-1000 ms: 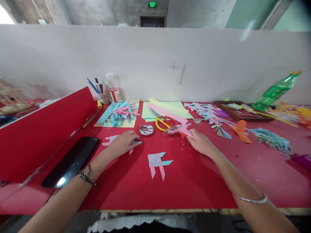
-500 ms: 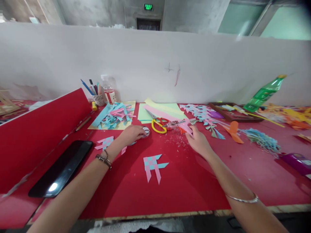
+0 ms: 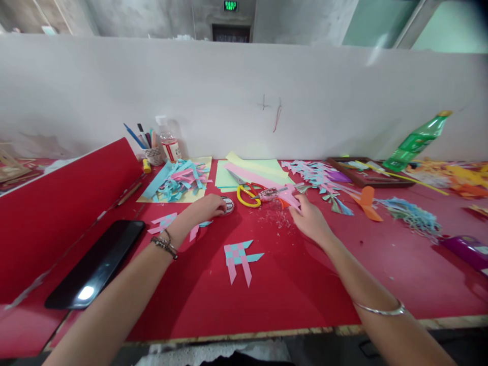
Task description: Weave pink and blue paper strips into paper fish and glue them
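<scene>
My right hand (image 3: 310, 218) is wrapped round the handle of a pink glue gun (image 3: 290, 195), whose clear front part points left. Fine clear shreds lie on the red tabletop below it. My left hand (image 3: 211, 207) has its fingers curled at the edge of a small round white item (image 3: 228, 205) with dark markings, its kind unclear. Between the hands are scissors (image 3: 249, 195) with yellow and red handles. A woven pink and blue paper fish (image 3: 238, 256) lies flat in front of me. Similar woven pieces (image 3: 163, 222) lie partly hidden behind my left forearm.
Cut paper strips (image 3: 181, 180) lie on a yellow sheet, left of pale green sheets (image 3: 270, 170). A black phone (image 3: 99, 264) lies at left beside a red panel (image 3: 68, 218). On the right are a tray (image 3: 366, 178), a green bottle (image 3: 417, 142) and blue tassels (image 3: 412, 216).
The view has shifted slightly. Both hands stay almost in place, the right still holding the glue gun and the left still at the round white item.
</scene>
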{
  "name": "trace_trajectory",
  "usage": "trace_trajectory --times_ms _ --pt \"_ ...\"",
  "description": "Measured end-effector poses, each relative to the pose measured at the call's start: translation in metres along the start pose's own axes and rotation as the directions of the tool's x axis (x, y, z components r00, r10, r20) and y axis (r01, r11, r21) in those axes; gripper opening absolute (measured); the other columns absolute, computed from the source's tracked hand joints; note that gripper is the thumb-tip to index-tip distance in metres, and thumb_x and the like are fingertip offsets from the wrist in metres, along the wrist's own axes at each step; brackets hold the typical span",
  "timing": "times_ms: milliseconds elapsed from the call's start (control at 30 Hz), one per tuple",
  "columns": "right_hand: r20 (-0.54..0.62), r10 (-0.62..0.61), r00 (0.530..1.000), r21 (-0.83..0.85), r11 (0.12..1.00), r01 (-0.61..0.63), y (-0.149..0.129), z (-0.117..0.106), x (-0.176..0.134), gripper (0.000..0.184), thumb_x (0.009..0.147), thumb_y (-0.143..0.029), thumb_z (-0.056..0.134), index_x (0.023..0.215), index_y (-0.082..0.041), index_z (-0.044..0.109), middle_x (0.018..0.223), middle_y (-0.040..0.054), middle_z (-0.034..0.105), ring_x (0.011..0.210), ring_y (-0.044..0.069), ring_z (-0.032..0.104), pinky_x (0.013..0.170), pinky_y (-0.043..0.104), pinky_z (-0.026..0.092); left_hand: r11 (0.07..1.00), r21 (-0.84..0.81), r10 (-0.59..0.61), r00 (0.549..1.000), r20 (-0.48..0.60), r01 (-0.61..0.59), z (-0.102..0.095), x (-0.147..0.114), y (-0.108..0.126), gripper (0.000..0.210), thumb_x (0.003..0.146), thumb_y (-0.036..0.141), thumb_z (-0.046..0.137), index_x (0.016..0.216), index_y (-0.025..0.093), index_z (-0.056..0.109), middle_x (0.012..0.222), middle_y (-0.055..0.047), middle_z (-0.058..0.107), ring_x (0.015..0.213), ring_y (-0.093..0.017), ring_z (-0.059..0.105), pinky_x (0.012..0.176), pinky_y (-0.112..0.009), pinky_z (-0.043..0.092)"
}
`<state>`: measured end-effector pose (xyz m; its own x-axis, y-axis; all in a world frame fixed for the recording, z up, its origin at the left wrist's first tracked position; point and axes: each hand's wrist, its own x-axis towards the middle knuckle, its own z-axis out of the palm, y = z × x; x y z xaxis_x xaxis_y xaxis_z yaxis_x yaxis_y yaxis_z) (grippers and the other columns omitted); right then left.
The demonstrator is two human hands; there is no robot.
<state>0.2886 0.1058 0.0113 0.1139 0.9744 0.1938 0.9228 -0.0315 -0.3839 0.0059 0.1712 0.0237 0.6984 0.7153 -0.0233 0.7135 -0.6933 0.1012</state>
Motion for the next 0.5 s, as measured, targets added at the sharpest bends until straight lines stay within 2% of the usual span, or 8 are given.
trace_trajectory --times_ms 233,500 --pt "-0.026 -0.025 0.999 -0.006 1.0 0.025 -0.0005 0.0002 -0.0006 0.036 0.08 -0.027 0.04 0.114 -0.015 0.043 0.094 0.013 0.063 0.08 0.024 0.06 0.061 0.026 0.039 1.0 -0.003 0.001 1.0 0.028 -0.001 -0.0035 -0.0011 -0.0006 0.021 0.072 0.01 0.045 0.072 0.016 0.064 0.073 -0.005 0.064 0.064 -0.014 0.055 0.059 -0.022 0.036" --pt "-0.012 -0.028 1.0 -0.007 1.0 0.028 -0.0013 0.0006 -0.0016 0.035 0.08 -0.024 0.04 0.113 -0.014 0.045 0.095 0.0134 0.063 0.082 0.024 0.06 0.061 0.026 0.039 0.999 -0.016 -0.045 0.999 0.021 0.046 -0.0042 0.0007 0.0011 0.015 0.071 0.01 0.048 0.074 0.013 0.063 0.074 -0.006 0.063 0.065 -0.014 0.054 0.06 -0.022 0.036"
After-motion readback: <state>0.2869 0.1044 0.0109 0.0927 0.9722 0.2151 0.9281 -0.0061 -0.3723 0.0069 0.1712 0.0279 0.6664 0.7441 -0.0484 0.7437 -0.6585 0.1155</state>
